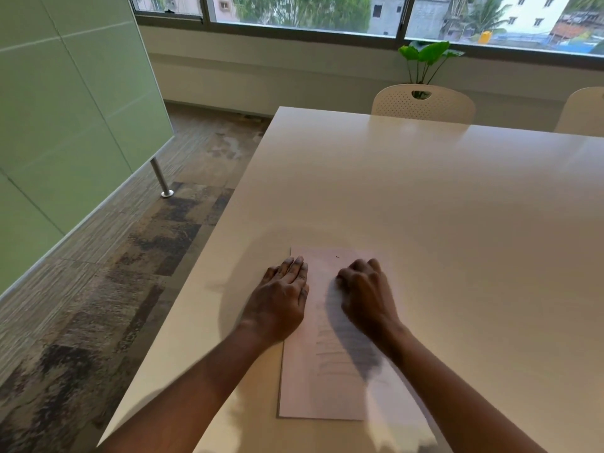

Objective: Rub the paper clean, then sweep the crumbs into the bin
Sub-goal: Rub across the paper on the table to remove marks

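A white sheet of paper (322,380) with faint pencil lines lies on the white table (441,197), near its front left. My left hand (281,299) lies flat with straight fingers on the paper's left edge and presses it down. My right hand (364,291) rests on the upper part of the sheet with its fingers curled under. Whatever it may hold is hidden by the fingers. A tiny dark speck (337,257) lies on the paper near its top edge. No bin is in view.
Two white chairs (423,104) stand at the table's far side, with a green plant (425,58) behind them below the window. The table's left edge drops to patterned carpet (137,273), and a green glass partition (65,132) stands at the left.
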Demonstrator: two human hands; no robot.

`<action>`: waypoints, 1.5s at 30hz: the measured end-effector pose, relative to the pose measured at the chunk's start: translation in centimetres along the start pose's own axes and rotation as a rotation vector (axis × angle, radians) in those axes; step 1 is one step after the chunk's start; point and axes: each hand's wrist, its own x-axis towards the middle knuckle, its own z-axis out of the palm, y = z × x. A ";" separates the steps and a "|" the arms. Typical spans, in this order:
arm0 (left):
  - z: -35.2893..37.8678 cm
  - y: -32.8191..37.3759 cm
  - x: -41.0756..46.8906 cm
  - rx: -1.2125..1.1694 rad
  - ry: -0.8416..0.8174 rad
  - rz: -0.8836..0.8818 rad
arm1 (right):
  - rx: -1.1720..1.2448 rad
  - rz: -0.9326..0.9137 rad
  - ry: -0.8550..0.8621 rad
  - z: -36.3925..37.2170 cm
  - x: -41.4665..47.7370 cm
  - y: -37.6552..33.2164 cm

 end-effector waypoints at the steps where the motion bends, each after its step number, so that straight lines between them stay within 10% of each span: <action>1: 0.1 0.0 0.1 0.001 0.001 -0.005 | 0.025 -0.084 -0.017 0.3 -0.9 -0.8; 4: 0.1 -0.1 0.2 0.004 0.005 0.002 | 0.033 -0.214 -0.035 0.3 -1.9 -0.7; 10: 0.1 -0.1 0.0 0.011 0.004 0.009 | -0.027 0.108 0.021 -1.0 0.6 2.3; 16: 0.1 -0.1 0.1 0.012 0.011 0.009 | 0.075 -0.183 -0.062 0.1 -1.9 -0.7; 22: -0.1 0.0 0.0 0.014 0.012 0.007 | 0.031 0.187 0.028 -0.9 1.5 3.6; 28: 0.1 -0.1 0.2 0.017 0.018 0.010 | 0.184 -0.146 -0.030 0.6 -0.5 0.3; 33: 0.1 -0.1 0.0 0.020 0.007 0.015 | 0.132 0.181 0.033 -1.1 2.3 3.8; 40: 0.2 -0.2 0.2 0.013 0.007 0.005 | 0.155 -0.138 -0.032 0.4 -0.3 0.0; 45: 0.1 -0.2 0.2 0.019 0.000 0.009 | 0.114 0.172 0.011 -1.2 2.9 4.0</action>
